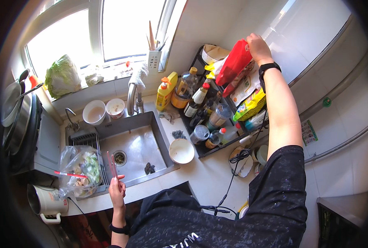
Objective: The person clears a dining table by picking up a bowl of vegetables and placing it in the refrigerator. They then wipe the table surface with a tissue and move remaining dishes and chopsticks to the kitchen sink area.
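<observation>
My right hand [258,47], stretched out to the upper right, grips the top of a red plastic packet [235,63] at the upper tier of a black rack [213,152]. Beside that packet are a yellow and green packet [250,105] and other bags. A pair of chopsticks [112,164] stands upright in my left hand [117,192], over the front edge of the steel sink [140,145]. A clear plastic bag of food scraps [83,169] lies left of this hand, with a red and white strip [70,174] across it.
Bottles and jars crowd the rack's lower tier. A white bowl [181,151] sits right of the sink; two more bowls [94,112] stand behind it near the faucet [134,99]. A cabbage [62,76] rests on the windowsill. Black cables [230,183] run over the counter.
</observation>
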Tool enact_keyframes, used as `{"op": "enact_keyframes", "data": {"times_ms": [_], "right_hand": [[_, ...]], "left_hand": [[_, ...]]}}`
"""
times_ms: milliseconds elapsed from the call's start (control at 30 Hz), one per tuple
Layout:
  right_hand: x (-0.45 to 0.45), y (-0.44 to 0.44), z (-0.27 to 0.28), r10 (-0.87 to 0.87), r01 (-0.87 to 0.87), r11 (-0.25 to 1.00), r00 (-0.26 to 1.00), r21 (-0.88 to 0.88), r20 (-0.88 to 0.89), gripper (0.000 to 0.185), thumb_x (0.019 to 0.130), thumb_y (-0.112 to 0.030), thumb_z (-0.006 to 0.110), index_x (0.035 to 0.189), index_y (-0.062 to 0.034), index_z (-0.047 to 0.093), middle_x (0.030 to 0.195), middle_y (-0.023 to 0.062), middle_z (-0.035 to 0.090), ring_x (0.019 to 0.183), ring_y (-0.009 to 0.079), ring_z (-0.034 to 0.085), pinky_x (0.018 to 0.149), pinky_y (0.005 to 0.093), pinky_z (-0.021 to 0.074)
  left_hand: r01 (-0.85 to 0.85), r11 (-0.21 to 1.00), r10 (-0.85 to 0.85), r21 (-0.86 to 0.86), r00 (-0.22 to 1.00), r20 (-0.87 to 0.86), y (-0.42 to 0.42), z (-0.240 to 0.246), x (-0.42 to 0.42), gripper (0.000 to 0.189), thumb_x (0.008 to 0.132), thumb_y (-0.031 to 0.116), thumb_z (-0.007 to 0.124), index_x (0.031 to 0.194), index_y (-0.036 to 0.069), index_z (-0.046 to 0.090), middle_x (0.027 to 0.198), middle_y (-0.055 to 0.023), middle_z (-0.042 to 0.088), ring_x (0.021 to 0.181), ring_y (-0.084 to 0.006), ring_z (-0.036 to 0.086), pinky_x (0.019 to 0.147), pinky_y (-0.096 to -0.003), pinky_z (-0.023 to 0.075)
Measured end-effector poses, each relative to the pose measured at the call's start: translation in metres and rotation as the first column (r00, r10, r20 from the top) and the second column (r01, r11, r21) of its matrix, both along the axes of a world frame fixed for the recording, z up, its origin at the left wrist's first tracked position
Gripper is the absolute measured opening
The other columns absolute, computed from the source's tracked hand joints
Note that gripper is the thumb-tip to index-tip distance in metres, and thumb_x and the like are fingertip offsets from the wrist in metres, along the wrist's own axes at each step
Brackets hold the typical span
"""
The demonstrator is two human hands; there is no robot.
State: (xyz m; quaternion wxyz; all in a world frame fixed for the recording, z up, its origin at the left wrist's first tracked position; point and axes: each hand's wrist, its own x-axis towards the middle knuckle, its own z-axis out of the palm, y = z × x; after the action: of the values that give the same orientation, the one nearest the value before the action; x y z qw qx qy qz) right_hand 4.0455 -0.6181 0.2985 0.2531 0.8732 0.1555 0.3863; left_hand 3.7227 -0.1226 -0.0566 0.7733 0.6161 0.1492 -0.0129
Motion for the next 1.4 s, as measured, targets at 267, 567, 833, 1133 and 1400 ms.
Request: {"op": "enact_keyframes", "data": {"times_ms": [267, 567, 833, 1133, 1400], "right_hand": [[-0.001, 0.014, -0.010, -0.273, 0.300, 0.953, 0.901, 0.030, -0.336, 0.012, 0.075, -0.002, 0.056, 0.078, -0.0017, 0.068, 0.086, 0.0233, 0.063, 0.085, 0.0365, 0.063, 0.074, 0.0420, 0.0507], [-0.015, 0.034, -0.013, -0.222, 0.435, 0.835, 0.827, 0.338, -0.517, 0.045, 0.064, -0.013, 0.054, 0.103, 0.0101, 0.056, 0.104, 0.0333, 0.058, 0.102, 0.0426, 0.056, 0.089, 0.0405, 0.0473], [-0.028, 0.005, -0.038, -0.122, 0.248, 0.896, 0.935, 0.367, -0.333, 0.062, 0.073, -0.014, 0.056, 0.130, 0.0027, 0.038, 0.130, 0.0244, 0.044, 0.122, 0.0351, 0.042, 0.101, 0.0382, 0.0375], [-0.082, 0.100, -0.113, 0.283, -0.250, 0.956, 0.926, 0.155, -0.250, 0.021, 0.075, -0.003, 0.055, 0.095, -0.0054, 0.061, 0.105, 0.0113, 0.055, 0.091, 0.0277, 0.060, 0.077, 0.0383, 0.0516], [-0.053, 0.077, -0.196, -0.188, 0.185, 0.982, 0.925, -0.039, -0.331, 0.012, 0.080, -0.009, 0.054, 0.083, -0.0038, 0.065, 0.096, 0.0122, 0.057, 0.079, 0.0304, 0.064, 0.064, 0.0398, 0.0556]], "left_hand": [[0.038, 0.999, -0.038, 0.004, 0.999, 0.002, -0.014, 0.002, 0.000, 0.038, 0.098, 0.032, 0.034, 0.101, 0.003, 0.057, 0.056, 0.0041, 0.040, 0.043, -0.0017, 0.028, 0.039, -0.0180, 0.0216], [0.071, 0.997, -0.070, -0.020, 0.997, 0.012, -0.011, 0.000, -0.006, 0.037, 0.099, 0.031, 0.033, 0.100, 0.003, 0.057, 0.056, 0.0043, 0.040, 0.044, -0.0018, 0.028, 0.039, -0.0181, 0.0223], [0.098, 0.994, -0.098, -0.037, 0.995, 0.009, -0.004, -0.002, -0.006, 0.037, 0.099, 0.031, 0.033, 0.100, 0.003, 0.057, 0.056, 0.0045, 0.040, 0.045, -0.0020, 0.028, 0.040, -0.0184, 0.0222], [0.135, 0.990, -0.135, -0.036, 0.991, 0.025, 0.001, -0.001, -0.003, 0.037, 0.099, 0.030, 0.033, 0.101, 0.002, 0.058, 0.057, 0.0044, 0.040, 0.045, -0.0024, 0.028, 0.040, -0.0188, 0.0224], [0.085, 0.996, -0.085, -0.015, 0.996, 0.017, 0.012, 0.002, -0.012, 0.038, 0.099, 0.030, 0.033, 0.101, 0.002, 0.058, 0.057, 0.0043, 0.040, 0.046, -0.0023, 0.029, 0.041, -0.0187, 0.0226]]}}
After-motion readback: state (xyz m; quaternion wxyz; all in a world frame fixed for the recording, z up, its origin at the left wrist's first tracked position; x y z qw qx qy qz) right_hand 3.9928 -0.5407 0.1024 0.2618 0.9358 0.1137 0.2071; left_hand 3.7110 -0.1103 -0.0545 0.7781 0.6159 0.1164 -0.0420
